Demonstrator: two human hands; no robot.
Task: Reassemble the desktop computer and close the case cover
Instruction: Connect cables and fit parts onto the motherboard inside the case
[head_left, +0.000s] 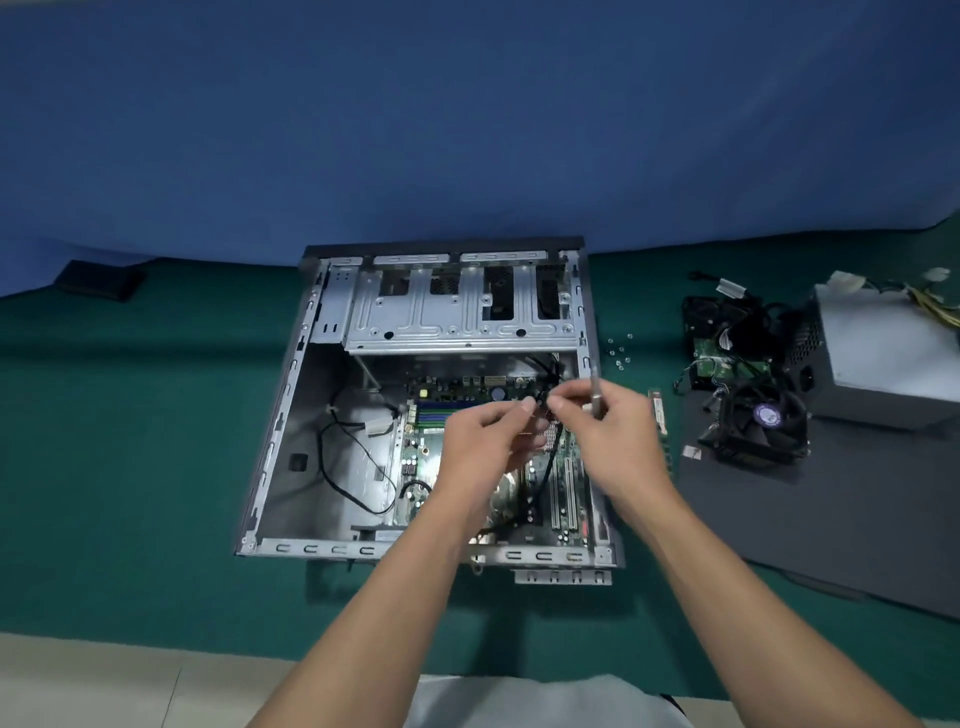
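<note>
The left hand and the right hand meet in the air over the open computer case. Both hands are closed in a pinch. The left hand pinches the end of a black cable with thumb and finger. The right hand seems to pinch the same end from the other side. It also holds a thin metal tool tucked in its fingers, pointing up. I think it keeps the tool there so it is ready for screws later.

The hands lift the cable end up high, likely to see it well and turn it the right way before it plugs into the green motherboard below.

The case lies flat on its side with the open side up, so everything inside is easy to reach. The other parts wait on the right: small screws just beside the case, the cooler fan, the power supply and the dark case cover lying flat. So a lot of the job is not done yet.

Everything sits on a green cloth. A blue curtain hangs behind it. A bit of pale floor shows near the person.
</note>
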